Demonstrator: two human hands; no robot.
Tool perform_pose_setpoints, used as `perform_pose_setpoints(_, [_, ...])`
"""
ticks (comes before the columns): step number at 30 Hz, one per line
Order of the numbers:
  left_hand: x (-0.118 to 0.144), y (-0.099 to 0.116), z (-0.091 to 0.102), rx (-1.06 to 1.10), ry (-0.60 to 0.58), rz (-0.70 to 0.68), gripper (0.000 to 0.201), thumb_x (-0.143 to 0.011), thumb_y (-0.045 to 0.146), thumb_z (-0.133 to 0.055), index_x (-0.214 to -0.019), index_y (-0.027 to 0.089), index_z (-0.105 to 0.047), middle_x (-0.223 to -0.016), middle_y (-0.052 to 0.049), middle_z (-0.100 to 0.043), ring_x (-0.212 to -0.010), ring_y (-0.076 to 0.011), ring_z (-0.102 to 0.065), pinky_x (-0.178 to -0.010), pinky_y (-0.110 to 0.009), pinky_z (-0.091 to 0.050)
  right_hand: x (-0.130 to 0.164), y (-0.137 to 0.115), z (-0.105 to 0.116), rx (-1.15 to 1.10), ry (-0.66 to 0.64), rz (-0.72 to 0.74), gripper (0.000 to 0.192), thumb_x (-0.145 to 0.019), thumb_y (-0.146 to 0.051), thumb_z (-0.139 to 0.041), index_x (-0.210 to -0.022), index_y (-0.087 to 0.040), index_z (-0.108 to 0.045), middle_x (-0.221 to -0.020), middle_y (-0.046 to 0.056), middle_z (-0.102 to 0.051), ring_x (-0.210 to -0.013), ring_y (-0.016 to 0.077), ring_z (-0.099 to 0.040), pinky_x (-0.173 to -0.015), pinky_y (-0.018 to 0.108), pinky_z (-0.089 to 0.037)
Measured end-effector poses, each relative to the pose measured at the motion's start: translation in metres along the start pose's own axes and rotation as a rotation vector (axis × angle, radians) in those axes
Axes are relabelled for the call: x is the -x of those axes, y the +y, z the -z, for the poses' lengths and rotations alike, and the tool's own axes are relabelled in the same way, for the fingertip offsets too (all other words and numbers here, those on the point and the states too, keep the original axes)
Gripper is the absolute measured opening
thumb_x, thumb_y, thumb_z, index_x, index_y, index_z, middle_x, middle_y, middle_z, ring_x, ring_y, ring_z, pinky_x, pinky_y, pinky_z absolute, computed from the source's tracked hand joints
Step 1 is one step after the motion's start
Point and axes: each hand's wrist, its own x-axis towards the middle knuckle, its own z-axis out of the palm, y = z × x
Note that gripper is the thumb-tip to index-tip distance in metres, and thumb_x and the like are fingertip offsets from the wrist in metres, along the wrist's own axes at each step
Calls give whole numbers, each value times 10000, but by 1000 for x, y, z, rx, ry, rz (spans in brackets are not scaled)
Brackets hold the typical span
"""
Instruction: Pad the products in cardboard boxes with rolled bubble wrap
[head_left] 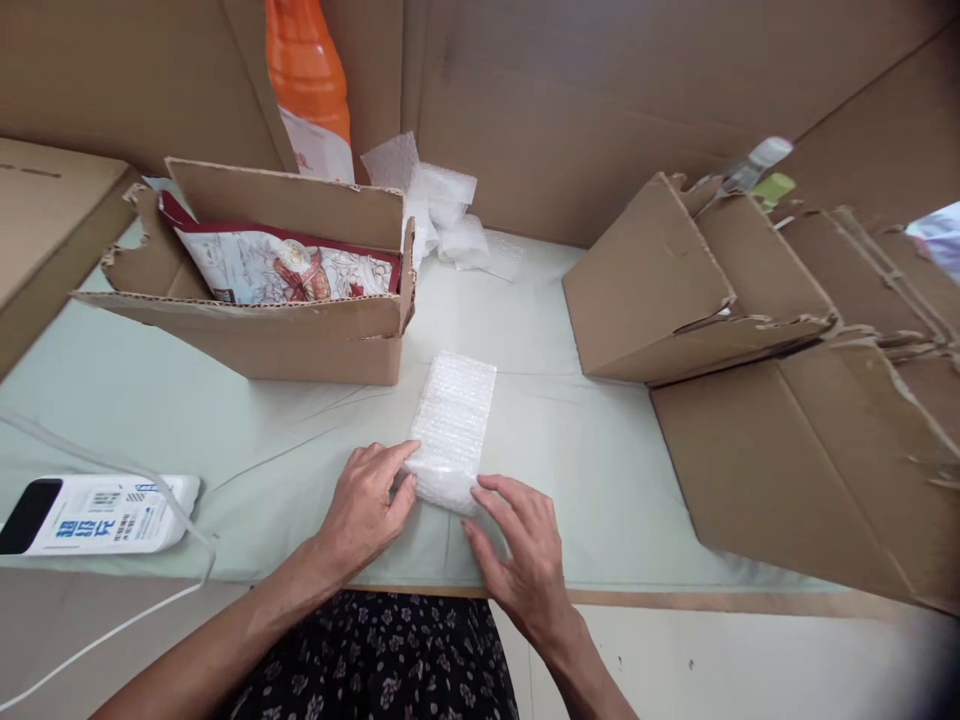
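A strip of bubble wrap (454, 415) lies flat on the pale green table cover, its near end folded over into a thicker roll. At the left side of that fold, my left hand (371, 500) grips the wrap with index finger and thumb. My right hand (521, 535) has its fingertips on the right end of the fold, the thumb lower at the near edge. Whether anything lies inside the folded part cannot be seen.
An open cardboard box (322, 340) with printed packets stands at the left, an orange bottle (307, 75) behind it. Loose bubble wrap pieces (457, 225) lie at the back. More boxes (787, 450) stand right. A white printed case (112, 515) and a cable (135, 620) are near left.
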Motion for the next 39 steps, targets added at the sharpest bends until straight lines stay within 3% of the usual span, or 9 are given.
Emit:
perform_pose_setpoints(7, [8,-3,8,8,56,-188,440,-922,270,-620,-1355,213,-573,-1325,-128,-628,-1226,-294,-554,-1041,-452,-427,-9,7,-15,-52,-100,-10,269,-978,-165,-543,-1204,-238,-671,-1074,75,-765,-959,228,-698,-832,409,-530])
perform_pose_setpoints(12, [11,-3,15,74,-40,-141,377,-961,198,-534,-1334,202,-588,-1060,-83,-719,-991,-234,-616,-890,-381,-481,-9,3,-5,-157,-168,-95,247,-995,-232,-550,-1220,-245,-652,-1091,64,-764,-959,220,-705,-802,371,-556])
perform_pose_setpoints(15, [-1,-4,6,-9,-2,-50,345,-950,228,-542,-1280,188,-637,-987,-87,-724,-909,-244,-603,-848,-396,-472,-9,-1,-5,18,-86,-36,289,-979,-249,-568,-1262,-223,-623,-1222,124,-705,-1086,271,-660,-876,439,-518])
perform_pose_setpoints(19, [-8,-5,2,-20,86,31,327,-928,273,-567,-1233,198,-659,-998,-91,-698,-966,-263,-602,-909,-426,-465,-15,2,-15,119,-165,58,291,-950,-250,-613,-1238,-217,-638,-1248,132,-694,-1093,301,-637,-867,461,-501])
perform_pose_setpoints(25, [20,8,19,750,117,558,663,-861,410,-693,-1437,193,-447,-1289,-133,-622,-1125,-253,-628,-957,-401,-515,-27,4,-24,-169,-97,-151,256,-984,-269,-574,-1221,-230,-662,-1039,65,-773,-883,223,-701,-798,375,-557])
perform_pose_setpoints(29, [26,22,16,1297,8,723,706,-790,337,-785,-1401,176,-471,-1321,-128,-641,-1241,-273,-598,-1082,-415,-453,-26,-16,-17,-459,-290,-309,247,-996,-315,-544,-1187,-238,-680,-965,18,-776,-753,177,-704,-658,282,-565])
perform_pose_setpoints(31, [22,24,12,1398,23,784,695,-739,307,-828,-1347,175,-520,-1292,-113,-667,-1236,-275,-603,-1067,-396,-459,-24,-20,-12,-442,-295,-308,249,-1010,-317,-508,-1153,-235,-694,-912,23,-767,-733,178,-692,-666,289,-560])
perform_pose_setpoints(35, [14,26,11,1450,-9,859,649,-696,331,-859,-1260,166,-585,-1199,-105,-718,-1165,-291,-648,-987,-385,-501,-25,-7,0,-336,-91,-354,290,-1000,-385,-510,-1158,-218,-686,-1064,88,-737,-890,217,-695,-783,348,-575])
perform_pose_setpoints(39, [11,28,9,1426,-27,804,587,-702,374,-854,-1186,160,-600,-1111,-100,-742,-1057,-270,-687,-919,-362,-526,-33,0,-4,-595,-192,-429,397,-958,-454,-570,-1262,-204,-628,-1139,90,-740,-942,221,-725,-785,319,-608])
